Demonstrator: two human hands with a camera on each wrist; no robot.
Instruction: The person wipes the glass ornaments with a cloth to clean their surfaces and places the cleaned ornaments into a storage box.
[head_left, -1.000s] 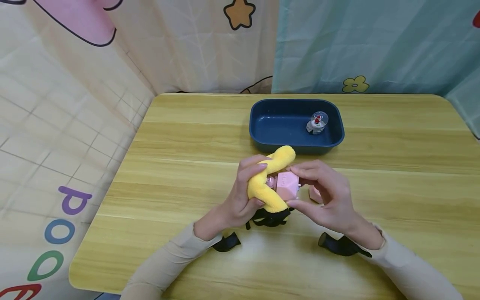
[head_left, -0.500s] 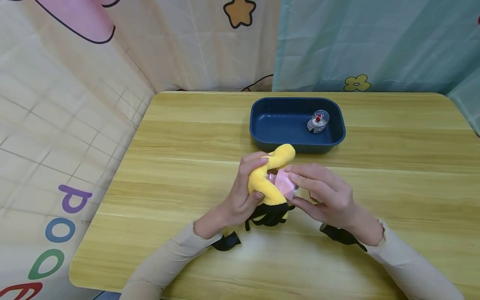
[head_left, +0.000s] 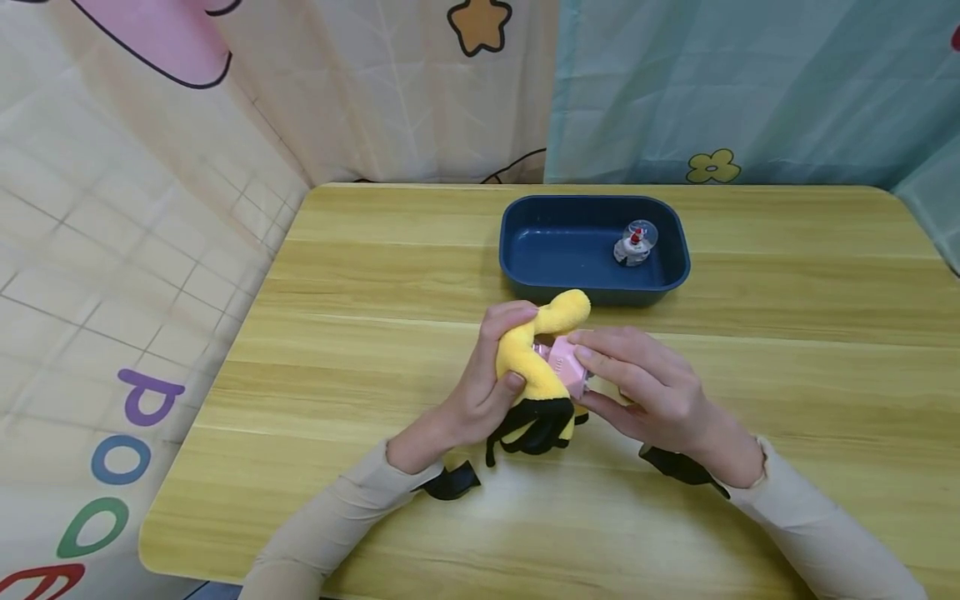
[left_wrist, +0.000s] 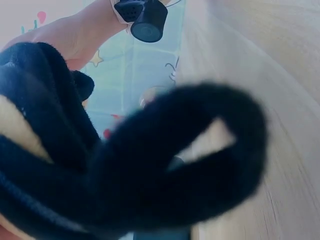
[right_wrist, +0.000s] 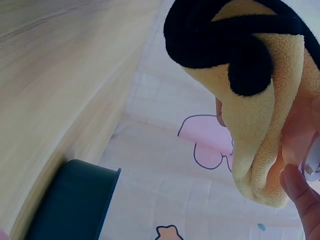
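Note:
My left hand grips a soft yellow plush thing that has black strips at its lower end. The plush is folded around one end of a pink faceted piece. From the other side, my right hand pinches that piece between thumb and fingers. A shiny pink part shows between the piece and the plush. In the left wrist view, a blurred black loop of the plush fills much of the picture. The right wrist view shows the yellow fabric hanging in folds, with a thumb against it.
Behind the hands stands a dark blue bin holding a small clear-domed figure with red and white inside. All this is on a wood-grain table, with printed curtains behind it. Black straps hang at both wrists.
The right hand has moved slightly left and turned the pink piece, which sits a little deeper in the plush. A second pink thing on the table is now hidden by that hand.

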